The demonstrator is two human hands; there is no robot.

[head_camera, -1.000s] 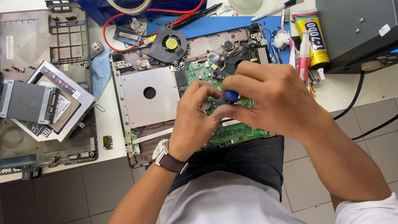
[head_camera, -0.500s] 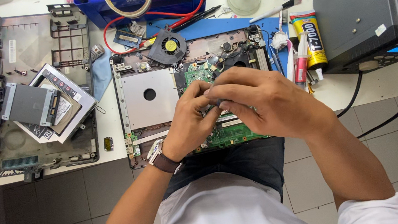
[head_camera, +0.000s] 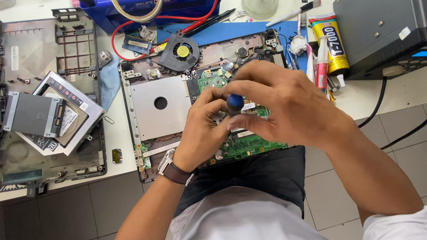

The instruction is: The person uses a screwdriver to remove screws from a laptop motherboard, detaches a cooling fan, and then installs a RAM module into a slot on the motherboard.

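A blue-capped screwdriver stands upright over the green motherboard that sits in the opened laptop chassis at the near edge of the white workbench. The right hand closes its fingertips around the driver's blue top, and the left hand pinches the shaft lower down, steadying it; the tip is hidden behind the fingers, so the exact screw cannot be seen. The step in hand looks like working a board screw, and the next move probably calls for keeping the driver plumb while the top is twisted, with light downward pressure so the tip does not slip onto the board. Just beyond the hands lies a loose cooling fan, to the right a yellow glue tube, and to the left a removed bottom cover carrying a drive in its caddy.
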